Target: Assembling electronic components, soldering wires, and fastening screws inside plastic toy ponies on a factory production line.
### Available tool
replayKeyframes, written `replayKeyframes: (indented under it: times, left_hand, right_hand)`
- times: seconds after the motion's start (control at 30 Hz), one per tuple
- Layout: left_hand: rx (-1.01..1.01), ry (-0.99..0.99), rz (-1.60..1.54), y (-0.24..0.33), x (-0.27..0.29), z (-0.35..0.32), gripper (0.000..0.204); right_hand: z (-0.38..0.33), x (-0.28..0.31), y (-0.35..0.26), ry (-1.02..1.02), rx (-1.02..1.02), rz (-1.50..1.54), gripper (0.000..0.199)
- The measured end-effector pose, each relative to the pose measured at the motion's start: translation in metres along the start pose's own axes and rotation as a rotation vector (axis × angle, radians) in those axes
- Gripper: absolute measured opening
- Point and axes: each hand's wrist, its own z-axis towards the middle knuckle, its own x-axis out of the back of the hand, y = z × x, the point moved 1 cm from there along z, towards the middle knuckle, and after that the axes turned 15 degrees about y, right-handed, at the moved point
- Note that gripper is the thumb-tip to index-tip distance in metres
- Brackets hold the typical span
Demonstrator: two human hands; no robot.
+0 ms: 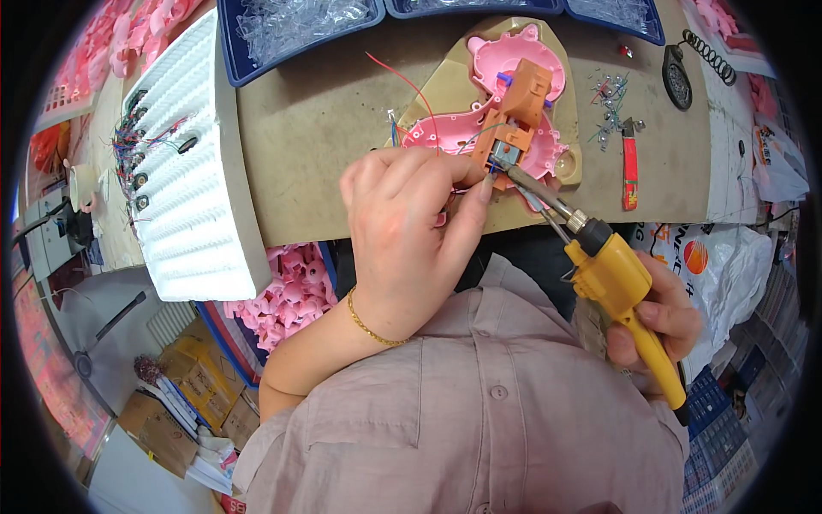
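Note:
My right hand [670, 313] is wrapped around the yellow handle of a soldering gun [610, 272]. The gun's metal tip reaches up and left to a small metal motor [506, 152] in an orange plastic housing [526, 92]. That housing lies in an open pink toy shell [548, 154], which rests in a tan shaped holder [449, 81]. Close beside the tip, the thumb and fingers of my left hand [402, 218] are pinched together on a thin wire, mostly hidden by the fingertips. A loose red wire [419, 90] arcs up from near my left hand.
Blue bins of clear plastic parts [300, 30] line the table's far side. A white ribbed foam tray [193, 171] with wired parts stands left. On the right lie a red-handled cutter [629, 167], small wired parts [610, 98] and a black coiled cord [709, 56]. Pink pieces [287, 291] fill a crate below.

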Motion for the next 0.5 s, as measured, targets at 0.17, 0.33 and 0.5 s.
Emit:
replayKeyframes:
  times: [0.17,0.33,0.5]
  left_hand:
    - [-0.010,0.000,0.041,-0.001,0.000,-0.002,0.009]
    - [-0.030,0.010,0.019,0.000,-0.001,0.002,0.008]
    - [-0.060,-0.006,0.047,0.002,0.002,0.003,0.010]
  right_hand:
    - [-0.014,0.004,-0.008,-0.075,-0.267,-0.065,0.059]
    - [-0.021,0.008,0.000,0.101,0.069,-0.152,0.060]
    - [-0.031,0.006,0.009,0.253,0.264,-0.211,0.065]
